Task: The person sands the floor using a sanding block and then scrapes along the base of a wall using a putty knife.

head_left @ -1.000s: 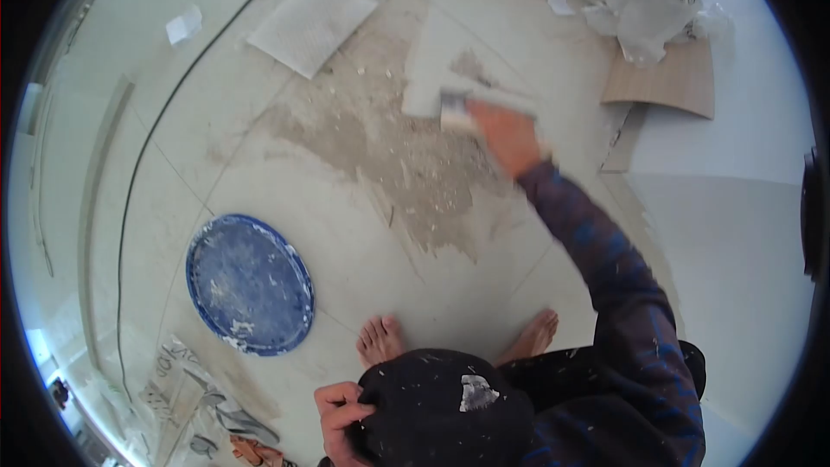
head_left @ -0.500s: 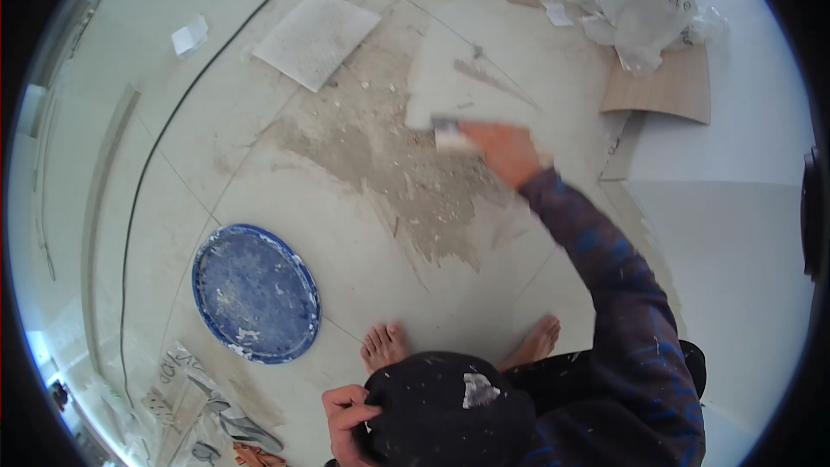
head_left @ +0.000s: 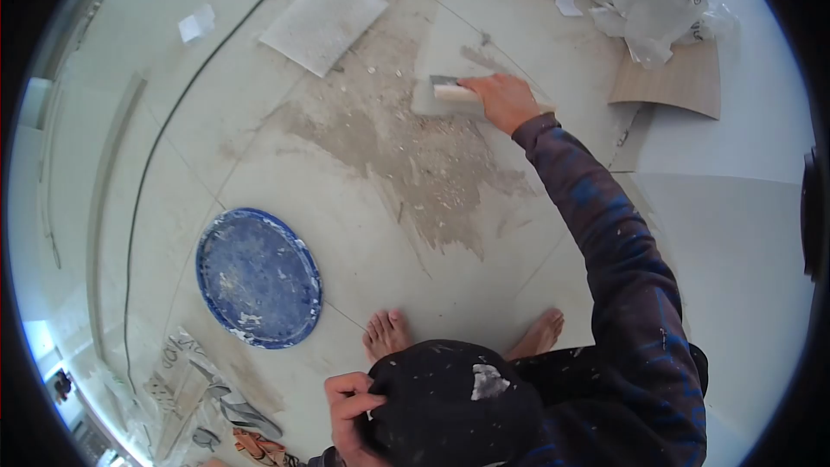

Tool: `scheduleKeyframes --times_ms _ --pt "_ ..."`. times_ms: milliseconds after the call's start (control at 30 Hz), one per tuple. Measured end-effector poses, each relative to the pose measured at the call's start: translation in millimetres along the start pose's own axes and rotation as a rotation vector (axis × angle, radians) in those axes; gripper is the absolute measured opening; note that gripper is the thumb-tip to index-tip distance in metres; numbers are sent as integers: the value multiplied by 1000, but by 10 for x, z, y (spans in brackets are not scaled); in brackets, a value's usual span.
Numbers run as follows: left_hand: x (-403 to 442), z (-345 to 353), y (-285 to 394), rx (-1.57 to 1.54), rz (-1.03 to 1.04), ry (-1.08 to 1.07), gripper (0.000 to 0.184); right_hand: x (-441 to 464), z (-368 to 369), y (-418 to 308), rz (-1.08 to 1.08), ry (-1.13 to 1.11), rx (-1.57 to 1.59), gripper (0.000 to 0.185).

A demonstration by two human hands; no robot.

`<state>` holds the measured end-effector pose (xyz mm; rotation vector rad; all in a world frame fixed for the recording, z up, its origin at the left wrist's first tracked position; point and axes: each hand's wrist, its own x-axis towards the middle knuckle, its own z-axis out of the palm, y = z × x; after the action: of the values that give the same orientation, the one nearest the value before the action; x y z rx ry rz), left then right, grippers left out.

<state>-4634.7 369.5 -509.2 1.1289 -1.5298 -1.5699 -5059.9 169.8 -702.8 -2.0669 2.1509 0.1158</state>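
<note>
My right hand (head_left: 506, 101) is closed around a scraper (head_left: 456, 93) with a long pale bar and a grey part at its left end. It is held low over the tiled floor, at the upper right edge of a grey-brown patch of smeared mortar and crumbs (head_left: 432, 169); whether it touches the floor I cannot tell. My left hand (head_left: 350, 411) rests against my black-trousered knee (head_left: 432, 406), its fingers loosely bent and apart, with nothing seen in it. Its thumb is hidden.
A blue, paint-crusted round lid (head_left: 259, 281) lies at left. Beyond the mortar lies a white foam sheet (head_left: 324, 26). A black cable (head_left: 177, 108) curves along the left. Plastic bags (head_left: 653, 9) and a curved wood-look board (head_left: 670, 82) sit upper right. Sandals (head_left: 246, 415) lie lower left.
My right hand and the scraper have moved farther away, up the view, and are less blurred now. The view has shifted slightly. My left hand stays at the knee.
</note>
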Motion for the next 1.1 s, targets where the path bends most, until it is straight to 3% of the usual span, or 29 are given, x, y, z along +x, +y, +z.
scheduleKeyframes --times_ms 133,167,233,300,333,367,433,467,567,667,733,833,1000,1067,1100 --pt "245 -65 31 -33 123 114 101 -206 278 -167 -151 195 64 40" --pt "299 -35 -22 -151 -3 137 68 -194 278 -184 -169 201 90 40" --pt "634 -123 -226 -314 -131 99 36 17 155 -150 -117 156 118 35" --pt "1421 -278 -342 -102 -82 7 26 121 36 -152 -42 115 129 32" --pt "1853 -308 -489 248 92 17 19 216 -43 -164 -36 79 141 32" --pt "2236 -300 -596 408 184 71 17 310 -119 -174 -30 45 151 32" --pt "2974 -395 -1059 609 407 147 24 348 -136 -83 -97 57 123 37" --pt "3318 -462 -1238 782 539 150 29 389 -134 17 32 120 131 40" --pt "4093 -499 -1665 987 351 210 48 658 -262 464 277 180 87 51" --pt "4714 -458 -1979 1056 203 492 68 1034 -279 781 379 226 100 52" --pt "4938 -456 -1947 1010 47 603 78 1159 -17 788 304 252 54 49" --pt "5083 -545 -1873 996 -104 564 84 887 138 175 177 123 92 50" --pt "5185 -728 -2055 887 2 635 89 362 -114 -642 -9 9 224 56" --pt "5103 -828 -1992 477 -20 649 81 363 -180 -609 -80 -3 198 49" --pt "5040 -946 -1960 486 -20 663 81 501 -147 -468 -67 77 115 49"
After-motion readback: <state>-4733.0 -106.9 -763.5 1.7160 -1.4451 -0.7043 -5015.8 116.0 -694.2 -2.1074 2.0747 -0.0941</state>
